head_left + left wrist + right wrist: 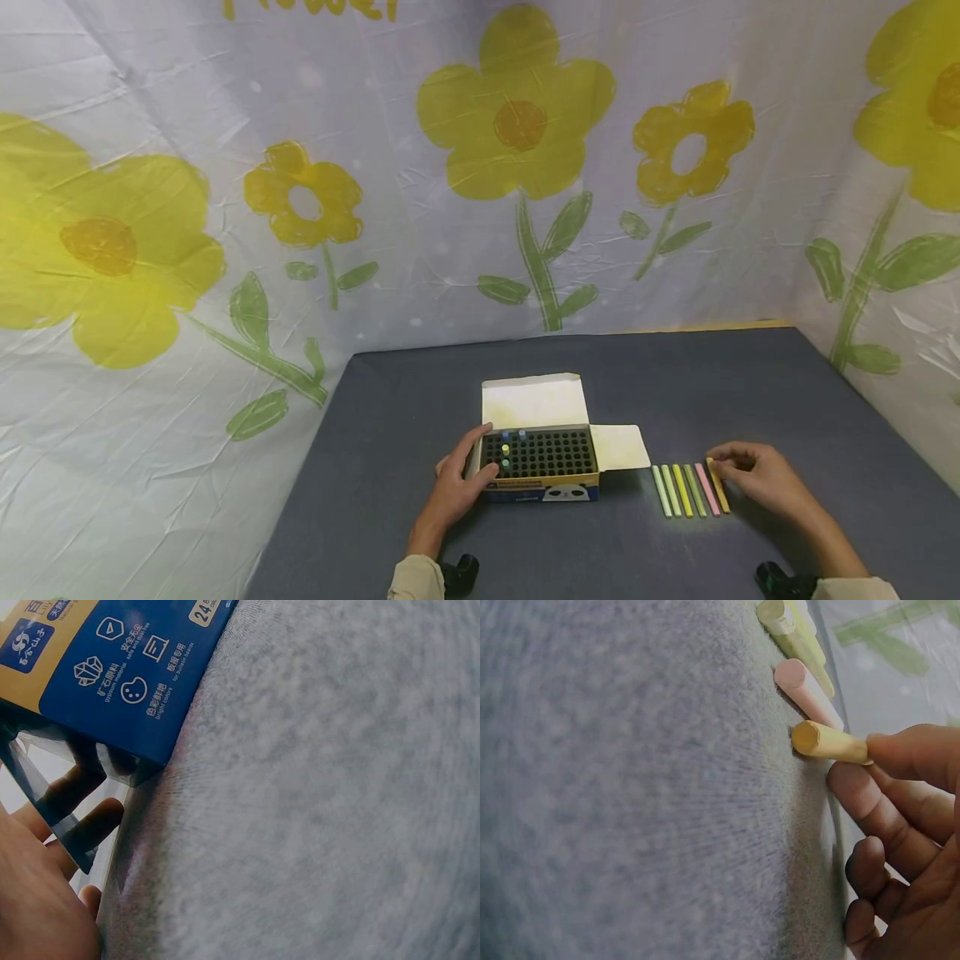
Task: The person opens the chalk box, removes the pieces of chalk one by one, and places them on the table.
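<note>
An open chalk box point(540, 467) with a blue and yellow front point(105, 667) sits mid-table, its black tray holding a few chalk ends at the left. My left hand point(459, 483) holds the box's left end, fingers point(79, 825) against its side. Several chalk sticks point(682, 490) lie in a row to the right of the box. My right hand point(753, 475) pinches the rightmost, orange-yellow stick point(829, 742), which lies beside a pink stick point(806, 690).
A dark grey cloth point(675, 383) covers the table. The box lid point(534, 400) stands open behind and a side flap point(621, 447) lies to the right. A white sheet with yellow flowers point(517, 117) hangs behind and at both sides.
</note>
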Demonstrator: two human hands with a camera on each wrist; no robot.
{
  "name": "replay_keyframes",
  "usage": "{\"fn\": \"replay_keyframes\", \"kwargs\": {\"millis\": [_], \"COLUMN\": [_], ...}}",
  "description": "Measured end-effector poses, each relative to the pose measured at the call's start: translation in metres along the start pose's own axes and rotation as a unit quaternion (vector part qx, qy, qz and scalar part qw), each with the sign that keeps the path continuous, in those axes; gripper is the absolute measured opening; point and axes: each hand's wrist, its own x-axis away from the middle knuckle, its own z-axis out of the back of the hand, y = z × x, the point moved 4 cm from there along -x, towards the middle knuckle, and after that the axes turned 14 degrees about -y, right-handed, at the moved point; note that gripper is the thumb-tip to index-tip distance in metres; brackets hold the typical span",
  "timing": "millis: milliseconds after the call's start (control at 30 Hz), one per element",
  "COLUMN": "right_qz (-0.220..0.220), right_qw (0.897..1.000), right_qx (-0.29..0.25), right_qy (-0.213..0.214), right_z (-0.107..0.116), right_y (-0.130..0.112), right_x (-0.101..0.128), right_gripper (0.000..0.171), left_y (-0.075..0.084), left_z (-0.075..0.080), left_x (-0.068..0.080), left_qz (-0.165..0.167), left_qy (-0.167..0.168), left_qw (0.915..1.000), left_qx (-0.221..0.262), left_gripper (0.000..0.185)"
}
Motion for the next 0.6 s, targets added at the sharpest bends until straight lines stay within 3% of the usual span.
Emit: {"fn": "replay_keyframes", "kwargs": {"millis": [600], "right_qz": [0.024], "right_qw": [0.996], "right_qx": [0.077], "right_qy": [0.031], "right_z": [-0.0053], "right_y": [-0.0047], "right_x": [-0.0010], "right_gripper": [0.024], "left_y": [0.0007], "left_z": [0.0001], "left_x": [0.0003], "left_qz": [0.006], "left_qy": [0.000], "left_qw": [1.0000], "left_qx": [-0.001], "left_gripper": [0.059]}}
